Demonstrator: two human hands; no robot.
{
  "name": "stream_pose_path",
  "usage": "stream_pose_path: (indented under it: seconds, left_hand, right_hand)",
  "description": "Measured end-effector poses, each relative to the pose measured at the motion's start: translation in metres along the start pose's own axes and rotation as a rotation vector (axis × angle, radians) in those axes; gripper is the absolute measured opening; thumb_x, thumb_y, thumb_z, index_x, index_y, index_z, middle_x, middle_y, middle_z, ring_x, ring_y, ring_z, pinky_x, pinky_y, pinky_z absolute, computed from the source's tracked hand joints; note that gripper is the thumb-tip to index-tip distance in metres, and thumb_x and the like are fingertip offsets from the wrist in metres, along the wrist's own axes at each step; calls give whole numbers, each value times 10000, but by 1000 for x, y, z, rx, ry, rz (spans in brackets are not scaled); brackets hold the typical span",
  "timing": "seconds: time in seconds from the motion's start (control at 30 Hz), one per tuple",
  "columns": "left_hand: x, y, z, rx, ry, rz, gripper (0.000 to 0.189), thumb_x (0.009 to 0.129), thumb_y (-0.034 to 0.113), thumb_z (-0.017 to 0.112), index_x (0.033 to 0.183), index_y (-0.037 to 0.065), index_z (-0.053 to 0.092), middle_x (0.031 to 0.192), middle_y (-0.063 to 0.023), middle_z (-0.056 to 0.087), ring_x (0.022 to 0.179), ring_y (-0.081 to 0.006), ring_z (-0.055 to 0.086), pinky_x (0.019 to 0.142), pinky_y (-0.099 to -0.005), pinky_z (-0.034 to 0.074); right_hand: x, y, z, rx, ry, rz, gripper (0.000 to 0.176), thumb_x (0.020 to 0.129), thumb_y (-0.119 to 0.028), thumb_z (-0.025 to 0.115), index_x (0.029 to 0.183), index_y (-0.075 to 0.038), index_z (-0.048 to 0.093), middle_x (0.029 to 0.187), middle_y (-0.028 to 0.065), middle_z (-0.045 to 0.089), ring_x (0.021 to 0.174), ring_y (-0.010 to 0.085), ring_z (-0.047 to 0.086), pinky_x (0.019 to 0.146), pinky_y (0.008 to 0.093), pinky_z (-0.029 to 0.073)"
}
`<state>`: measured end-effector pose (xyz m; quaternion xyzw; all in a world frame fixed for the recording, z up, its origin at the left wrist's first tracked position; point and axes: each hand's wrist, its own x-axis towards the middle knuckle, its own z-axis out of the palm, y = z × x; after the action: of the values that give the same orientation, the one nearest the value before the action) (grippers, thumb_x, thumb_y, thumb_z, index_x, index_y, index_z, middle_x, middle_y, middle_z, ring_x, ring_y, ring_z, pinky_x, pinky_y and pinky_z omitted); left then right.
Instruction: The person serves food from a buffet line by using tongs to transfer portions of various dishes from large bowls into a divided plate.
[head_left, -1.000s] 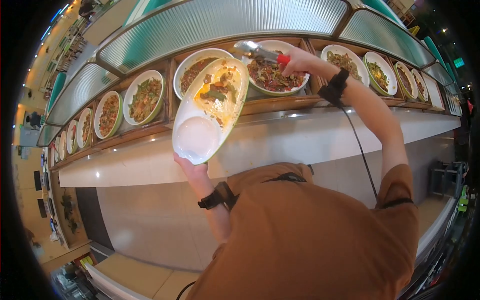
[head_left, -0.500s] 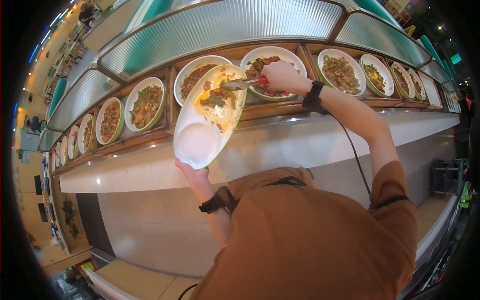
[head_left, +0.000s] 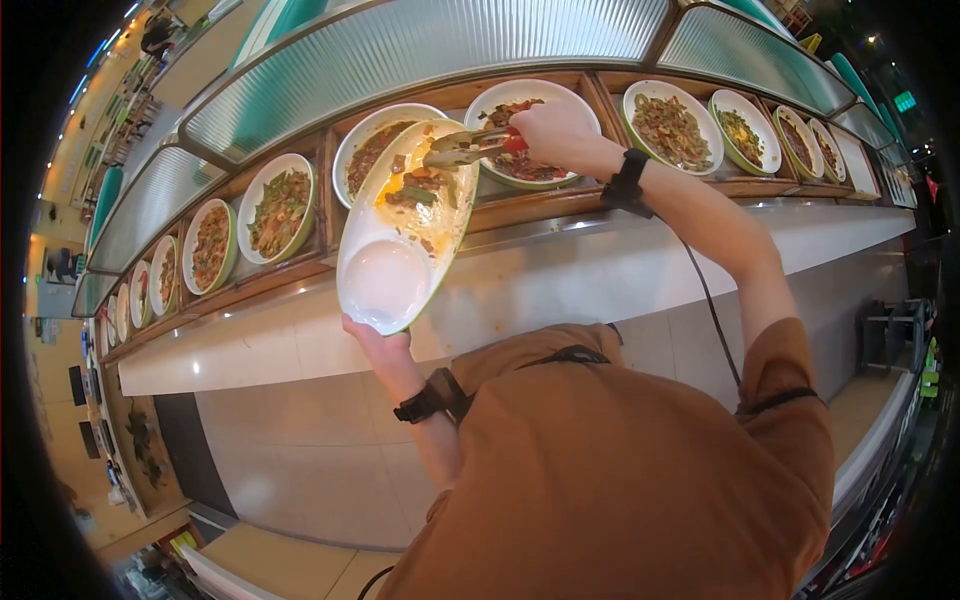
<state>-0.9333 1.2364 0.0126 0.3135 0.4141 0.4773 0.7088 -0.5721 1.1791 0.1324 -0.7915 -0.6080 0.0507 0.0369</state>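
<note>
My left hand [head_left: 384, 350] grips the lower end of a long white oval serving dish [head_left: 352, 232], held tilted above the counter edge. Remnants of sauced food [head_left: 425, 192] with green pieces lie in its upper half; the lower part is a bare hollow. Red-handled metal tongs [head_left: 462, 150] are in my right hand [head_left: 560, 135], their tips apart over the upper end of the dish. Behind the dish, and partly hidden by it, stands a bowl of brown food [head_left: 362, 165]. Another bowl with reddish food [head_left: 525, 182] is beneath my right hand.
Wooden compartments along the counter hold several more filled bowls, such as one to the left [head_left: 280, 210] and one to the right [head_left: 672, 130]. A ribbed glass guard [head_left: 430, 70] rises behind them. A pale ledge [head_left: 250, 350] runs along the front. A cable [head_left: 700, 280] hangs from my right wrist.
The tong tips have spread wider and sit nearer the dish's upper end. The food in the dish looks slightly rearranged. Both hands keep their holds, and the whole view has shifted slightly.
</note>
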Motion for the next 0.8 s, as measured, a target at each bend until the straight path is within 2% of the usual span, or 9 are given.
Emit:
stream_pose_path:
  seconds: [0.03,0.13,0.23,0.33,0.37,0.43,0.53,0.73,0.8]
  left_hand:
    - [5,-1,-3,-73,18,-54,467,986,376,390,1380,138,314,1372,-84,442,1218,-261,502,917,-405,493]
    - [11,0,-6,-161,89,-147,483,984,452,357,1359,147,377,1355,-58,479,1207,-253,518,907,-421,500]
    - [15,2,2,-215,275,-215,505,903,537,413,1211,176,585,1196,-15,629,1078,-232,614,837,-394,543]
    - [22,7,-1,-269,181,-289,475,979,473,341,1325,171,461,1333,-35,516,1186,-252,540,892,-429,515]
    - [19,4,-1,-233,168,-255,484,974,480,341,1319,167,472,1323,-34,526,1179,-252,546,892,-430,516]
    - [14,1,-3,-156,148,-181,502,965,494,341,1306,159,495,1302,-33,545,1165,-250,558,893,-431,519]
    - [23,5,-1,-229,255,-318,489,903,513,409,1208,174,586,1208,-10,622,1071,-233,622,859,-404,548]
    - [27,0,-5,-218,248,-317,483,899,509,406,1202,180,587,1185,-7,630,1047,-227,633,825,-391,561]
    - [25,4,-3,-207,231,-316,529,921,516,364,1265,154,539,1272,-29,573,1139,-252,571,916,-422,505]
  right_hand:
    - [0,-3,0,-9,7,8,243,667,-175,759,874,-85,669,770,121,670,780,296,662,681,419,512]
    - [2,0,14,-55,-8,-30,231,686,-178,743,880,-92,651,776,120,671,783,292,664,678,413,511]
    - [3,2,15,-115,-16,-46,207,721,-176,705,898,-90,641,786,125,672,780,300,664,674,428,512]
    - [3,13,7,-18,126,11,212,745,-170,678,940,-91,652,803,132,674,797,308,667,679,441,518]
    - [-1,21,0,35,250,14,278,747,-173,665,1013,-92,659,832,140,680,830,309,670,702,443,529]
    - [-2,36,-25,32,179,175,227,747,-145,633,954,-64,683,843,158,685,800,320,674,704,433,535]
    - [-3,73,-40,-75,55,334,209,755,-158,614,910,-40,690,841,160,691,780,322,678,702,423,539]
    - [-37,125,-14,-361,92,202,142,789,-154,627,837,-39,696,796,166,687,761,320,684,674,406,535]
    - [-42,133,-5,-421,64,182,133,789,-140,621,824,-36,696,787,165,687,757,311,685,667,400,531]
